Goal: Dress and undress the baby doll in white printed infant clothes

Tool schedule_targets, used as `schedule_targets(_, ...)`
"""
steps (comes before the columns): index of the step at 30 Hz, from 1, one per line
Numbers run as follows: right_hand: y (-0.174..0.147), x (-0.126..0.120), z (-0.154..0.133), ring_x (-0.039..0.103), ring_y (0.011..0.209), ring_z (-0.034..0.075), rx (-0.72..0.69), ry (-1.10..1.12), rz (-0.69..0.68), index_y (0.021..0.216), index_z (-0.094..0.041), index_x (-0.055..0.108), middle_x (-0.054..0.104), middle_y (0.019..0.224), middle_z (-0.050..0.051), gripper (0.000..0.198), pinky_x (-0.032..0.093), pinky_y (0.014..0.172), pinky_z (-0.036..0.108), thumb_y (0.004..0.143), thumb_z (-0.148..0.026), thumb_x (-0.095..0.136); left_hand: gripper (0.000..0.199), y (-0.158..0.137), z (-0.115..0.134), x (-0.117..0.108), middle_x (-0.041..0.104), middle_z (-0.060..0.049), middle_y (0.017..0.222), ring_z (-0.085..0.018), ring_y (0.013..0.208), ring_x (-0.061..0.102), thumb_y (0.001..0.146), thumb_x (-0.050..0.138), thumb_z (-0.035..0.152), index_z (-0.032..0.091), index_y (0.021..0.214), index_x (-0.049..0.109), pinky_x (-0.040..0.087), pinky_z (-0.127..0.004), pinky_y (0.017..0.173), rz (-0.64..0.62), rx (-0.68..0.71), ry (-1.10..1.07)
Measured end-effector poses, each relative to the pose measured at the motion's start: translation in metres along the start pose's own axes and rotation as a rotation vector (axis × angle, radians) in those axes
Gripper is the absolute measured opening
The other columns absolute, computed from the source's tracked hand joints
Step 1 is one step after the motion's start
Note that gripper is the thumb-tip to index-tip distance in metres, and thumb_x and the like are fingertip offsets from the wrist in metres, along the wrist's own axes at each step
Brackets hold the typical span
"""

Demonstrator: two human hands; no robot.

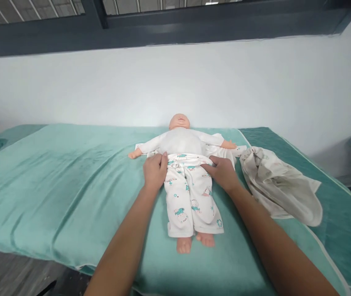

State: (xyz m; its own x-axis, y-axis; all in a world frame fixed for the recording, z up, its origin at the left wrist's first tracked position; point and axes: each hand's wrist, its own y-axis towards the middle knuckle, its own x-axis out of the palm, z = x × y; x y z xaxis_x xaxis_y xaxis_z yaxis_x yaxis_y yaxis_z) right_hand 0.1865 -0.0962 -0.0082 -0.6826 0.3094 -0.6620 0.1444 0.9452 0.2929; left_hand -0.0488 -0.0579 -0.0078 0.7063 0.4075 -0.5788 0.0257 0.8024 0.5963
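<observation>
A baby doll point(180, 123) lies on its back on a teal blanket point(70, 185), head toward the wall, arms spread. It wears a white top point(181, 142) and white printed trousers point(190, 201), with bare feet toward me. My left hand point(155, 169) grips the trousers' waistband at the doll's right hip. My right hand point(222, 170) holds the waistband at the other hip, fingers curled on the cloth.
A crumpled white garment point(280, 185) lies on the blanket to the right of the doll. A darker green cover point(345, 222) shows at the right edge. A white wall point(175, 82) rises just behind the doll's head, with a dark window frame above.
</observation>
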Motion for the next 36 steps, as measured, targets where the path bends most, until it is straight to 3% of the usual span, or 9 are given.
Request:
schedule_targets(3, -0.011, 0.006, -0.005, 0.032, 0.058, 0.015, -0.025, -0.019, 0.102, 0.056, -0.023, 0.033, 0.032, 0.051, -0.004, 0.039, 0.022, 0.059, 0.031, 0.076, -0.045, 0.059, 0.046, -0.005, 0.002, 0.0, 0.034, 0.003, 0.05, -0.012, 0.053, 0.031, 0.096, 0.037, 0.038, 0.021, 0.055, 0.024, 0.022, -0.031, 0.058, 0.075, -0.023, 0.007)
schedule_targets(5, -0.013, 0.01, -0.006, 0.037, 0.06, 0.016, -0.016, 0.042, 0.086, 0.06, -0.023, 0.039, 0.039, 0.054, -0.003, 0.031, 0.025, 0.06, 0.031, 0.077, -0.041, 0.057, 0.047, -0.007, 0.003, 0.0, 0.033, 0.003, 0.05, -0.012, 0.053, 0.03, 0.096, 0.037, 0.038, 0.021, 0.054, 0.024, 0.022, -0.031, 0.058, 0.104, -0.043, 0.006)
schedule_targets(9, -0.009, 0.011, -0.003, 0.048, 0.072, 0.018, 0.005, 0.244, -0.082, 0.074, -0.023, 0.047, 0.053, 0.072, -0.003, 0.014, 0.035, 0.067, 0.03, 0.078, -0.035, 0.053, 0.047, -0.008, 0.004, -0.001, 0.032, 0.003, 0.051, -0.012, 0.054, 0.03, 0.096, 0.036, 0.04, 0.021, 0.055, 0.026, 0.022, -0.03, 0.057, 0.053, -0.074, -0.033)
schedule_targets(15, -0.006, 0.001, 0.004, 0.052, 0.084, 0.02, -0.019, 0.378, -0.321, 0.091, -0.022, 0.055, 0.056, 0.086, -0.001, 0.033, 0.042, 0.072, 0.03, 0.077, -0.05, 0.064, 0.044, -0.014, 0.009, -0.012, 0.035, 0.003, 0.056, -0.013, 0.058, 0.035, 0.095, 0.04, 0.039, 0.021, 0.058, 0.026, 0.028, -0.03, 0.058, -0.013, -0.106, -0.141)
schedule_targets(23, -0.006, 0.007, 0.008, 0.051, 0.081, 0.019, 0.03, 0.335, -0.261, 0.089, -0.022, 0.058, 0.057, 0.084, -0.003, 0.033, 0.04, 0.075, 0.031, 0.069, -0.046, 0.071, 0.044, -0.054, 0.022, -0.029, 0.026, 0.003, 0.059, -0.013, 0.058, 0.03, 0.096, 0.038, 0.04, 0.021, 0.06, 0.021, 0.027, -0.031, 0.058, -0.023, -0.129, -0.227)
schedule_targets(29, -0.007, 0.005, 0.006, 0.052, 0.082, 0.019, 0.04, 0.344, -0.254, 0.087, -0.022, 0.058, 0.059, 0.085, -0.003, 0.031, 0.039, 0.076, 0.031, 0.071, -0.046, 0.069, 0.039, -0.051, 0.019, -0.027, 0.036, 0.003, 0.063, -0.012, 0.062, 0.037, 0.093, 0.046, 0.046, 0.021, 0.065, 0.033, 0.033, -0.028, 0.06, -0.125, -0.279, -0.332)
schedule_targets(31, -0.008, 0.004, 0.005, 0.052, 0.083, 0.02, 0.038, 0.356, -0.247, 0.086, -0.022, 0.058, 0.059, 0.085, -0.002, 0.033, 0.039, 0.075, 0.031, 0.071, -0.049, 0.069, 0.03, -0.048, 0.017, -0.025, 0.05, 0.002, 0.074, -0.014, 0.07, 0.047, 0.092, 0.049, 0.048, 0.021, 0.078, 0.048, 0.04, -0.027, 0.068, -0.137, -0.347, -0.354)
schedule_targets(33, -0.008, 0.004, 0.004, 0.052, 0.084, 0.02, 0.025, 0.376, -0.24, 0.086, -0.022, 0.058, 0.058, 0.084, -0.002, 0.032, 0.04, 0.075, 0.031, 0.072, -0.049, 0.068, 0.029, -0.046, 0.016, -0.024, 0.062, -0.002, 0.097, -0.017, 0.088, 0.056, 0.091, 0.05, 0.049, 0.022, 0.101, 0.056, 0.045, -0.03, 0.082, -0.148, -0.386, -0.373)
schedule_targets(36, -0.007, 0.006, 0.005, 0.053, 0.087, 0.021, -0.005, 0.407, -0.219, 0.09, -0.022, 0.057, 0.058, 0.087, -0.001, 0.03, 0.041, 0.077, 0.031, 0.074, -0.045, 0.067, 0.043, -0.043, 0.017, -0.023, 0.058, -0.007, 0.134, -0.021, 0.124, 0.052, 0.092, 0.051, 0.048, 0.024, 0.127, 0.052, 0.04, -0.034, 0.106, -0.194, -0.369, -0.474)
